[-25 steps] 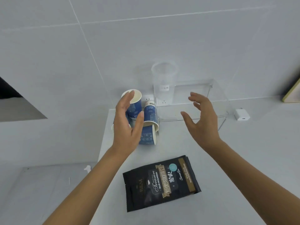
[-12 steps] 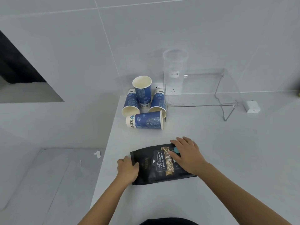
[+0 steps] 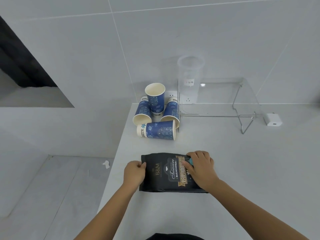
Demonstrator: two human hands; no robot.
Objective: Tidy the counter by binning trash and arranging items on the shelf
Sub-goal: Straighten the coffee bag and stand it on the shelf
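Note:
A black coffee bag (image 3: 166,174) lies flat on the white counter (image 3: 242,170) near its front left corner. My left hand (image 3: 134,174) grips the bag's left end with the thumb on top. My right hand (image 3: 201,168) lies on the bag's right part, fingers curled over its top edge. Behind the bag is a heap of several blue paper cups (image 3: 156,112): one upright on top, others tipped or lying on their sides. A clear acrylic shelf (image 3: 245,94) stands against the wall, with a tall clear plastic cup (image 3: 189,73) on its left end.
A white charger plug (image 3: 272,119) lies right of the shelf. A wall socket (image 3: 187,99) sits behind the cups. The counter's left edge drops to a grey floor with a scrap of white paper (image 3: 106,164) on it.
Both hands came down from near the cups and shelf onto the coffee bag. The bag now lies squarer to the counter edge, and the left hand has closed on its end.

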